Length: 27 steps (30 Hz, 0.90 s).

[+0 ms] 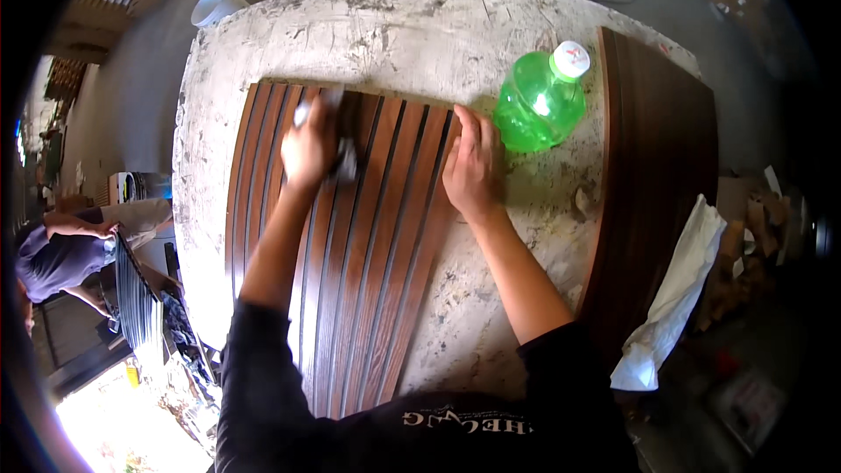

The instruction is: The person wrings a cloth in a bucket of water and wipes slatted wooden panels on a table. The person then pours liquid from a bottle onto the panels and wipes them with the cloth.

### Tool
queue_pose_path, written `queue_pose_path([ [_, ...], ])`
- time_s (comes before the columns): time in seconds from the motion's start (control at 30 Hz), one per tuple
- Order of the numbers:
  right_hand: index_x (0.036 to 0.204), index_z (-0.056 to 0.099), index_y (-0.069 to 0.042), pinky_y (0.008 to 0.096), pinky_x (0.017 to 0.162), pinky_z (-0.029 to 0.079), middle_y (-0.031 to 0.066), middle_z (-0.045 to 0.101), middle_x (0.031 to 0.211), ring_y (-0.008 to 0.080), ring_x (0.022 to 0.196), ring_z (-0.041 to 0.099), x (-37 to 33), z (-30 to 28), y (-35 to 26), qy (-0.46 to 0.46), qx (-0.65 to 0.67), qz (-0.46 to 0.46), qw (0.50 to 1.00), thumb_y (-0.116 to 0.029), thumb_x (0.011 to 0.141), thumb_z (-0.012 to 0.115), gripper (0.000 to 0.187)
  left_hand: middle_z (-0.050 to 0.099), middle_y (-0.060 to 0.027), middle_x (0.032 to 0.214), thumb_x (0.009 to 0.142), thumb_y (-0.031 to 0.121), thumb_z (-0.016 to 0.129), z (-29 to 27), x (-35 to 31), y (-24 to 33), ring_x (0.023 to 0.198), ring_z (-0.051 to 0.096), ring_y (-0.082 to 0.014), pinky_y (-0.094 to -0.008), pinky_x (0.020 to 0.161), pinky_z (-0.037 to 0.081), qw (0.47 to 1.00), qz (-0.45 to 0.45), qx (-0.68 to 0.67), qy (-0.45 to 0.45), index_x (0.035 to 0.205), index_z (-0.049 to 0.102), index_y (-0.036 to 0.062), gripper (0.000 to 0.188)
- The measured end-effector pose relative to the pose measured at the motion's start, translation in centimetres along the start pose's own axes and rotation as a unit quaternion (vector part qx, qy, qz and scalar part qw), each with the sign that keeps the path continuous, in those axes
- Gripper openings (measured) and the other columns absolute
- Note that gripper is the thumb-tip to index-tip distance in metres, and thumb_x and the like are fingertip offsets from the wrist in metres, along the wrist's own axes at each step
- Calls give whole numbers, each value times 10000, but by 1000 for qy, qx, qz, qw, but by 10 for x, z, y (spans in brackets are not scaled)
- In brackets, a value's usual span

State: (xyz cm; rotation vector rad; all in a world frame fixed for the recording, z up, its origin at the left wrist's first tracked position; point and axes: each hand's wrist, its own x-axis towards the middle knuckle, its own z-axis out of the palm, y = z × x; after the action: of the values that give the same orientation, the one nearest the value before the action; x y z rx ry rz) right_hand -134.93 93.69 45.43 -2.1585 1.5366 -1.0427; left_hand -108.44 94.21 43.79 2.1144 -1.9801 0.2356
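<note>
A slatted wood panel [377, 271], brown strips with dark grooves between them, lies on a worn whitish table [420, 35]. My left hand [308, 151] is closed over its upper part, gripping a dark, crumpled cloth [347, 159] that is smeared by motion. At the panel's upper right corner rests my right hand [474, 166], fingers stretched along the edge and holding nothing. Just beyond that hand stands a bottle of green liquid [536, 105] with a white cap.
Smooth dark brown boards [653, 149] lie along the table's right side, with a white cloth [670, 302] hanging over their outer edge. Past the far left corner is a white bucket [217, 4]. Another person [66, 250] handles a dark ribbed panel at the left.
</note>
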Motion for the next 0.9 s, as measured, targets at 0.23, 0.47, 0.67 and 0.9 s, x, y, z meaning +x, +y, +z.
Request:
queue_pose_path([
  [0.23,1257,434,-11,403,883,417,173,513,1116,327,1014,512,5,-20,7,3,-7,20,1000,62,766,463,497,619,-146,626,926,135,438,-33,-23,12,452,617,-223,-339,347,473,996,39,-72,34,1003,524,43,147],
  [0.47,1261,421,2,403,884,429,178,516,1115,335,1028,508,5,-8,8,-8,-27,8,1000,62,775,489,495,638,-177,665,914,147,477,-22,-26,-18,503,637,-299,-387,392,495,997,30,-66,40,946,521,68,96],
  [0.67,1266,415,1,403,898,425,184,506,1134,340,1049,498,4,-20,7,-7,-16,22,1000,86,768,487,511,611,-119,600,923,106,462,-30,-25,-17,466,627,-202,-323,347,480,990,97,-102,23,925,515,17,104],
  [0.9,1267,417,-7,409,908,417,180,505,1155,338,1053,500,1,-6,1,-13,-10,17,1000,87,774,472,504,642,-180,683,907,210,476,-14,-18,-24,540,635,-343,-434,461,518,998,-42,-24,-41,1103,504,62,247],
])
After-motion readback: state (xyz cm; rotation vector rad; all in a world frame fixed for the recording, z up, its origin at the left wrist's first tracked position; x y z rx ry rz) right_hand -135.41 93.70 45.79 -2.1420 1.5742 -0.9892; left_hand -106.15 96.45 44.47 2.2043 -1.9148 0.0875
